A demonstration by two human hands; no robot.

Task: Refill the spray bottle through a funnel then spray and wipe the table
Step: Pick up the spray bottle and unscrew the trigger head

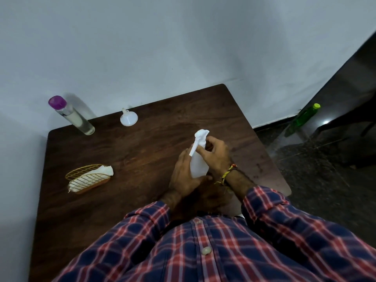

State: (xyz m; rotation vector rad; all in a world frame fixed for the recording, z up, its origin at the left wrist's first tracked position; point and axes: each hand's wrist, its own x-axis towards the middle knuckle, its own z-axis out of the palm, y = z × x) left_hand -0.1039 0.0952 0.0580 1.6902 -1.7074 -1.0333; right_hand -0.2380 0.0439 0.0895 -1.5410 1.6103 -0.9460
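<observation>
My left hand (184, 176) wraps the spray bottle (198, 163) from nine o'clock; my right hand (215, 154), fingers curled, grips its top from three o'clock, both forearms angled inward.

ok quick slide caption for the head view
Both hands hold the white spray bottle over the wooden table, funnel and refill bottle waiting behind.

There are no words or numbers to read here. The clear bottle with the purple cap (71, 115) has a small dark mark near its top, but it is too blurry to tell what it says. The white spray bottle (198, 159) looks plain, with no label showing. The green bottle (303, 119) on the floor is too small and blurry to show any writing.
</observation>
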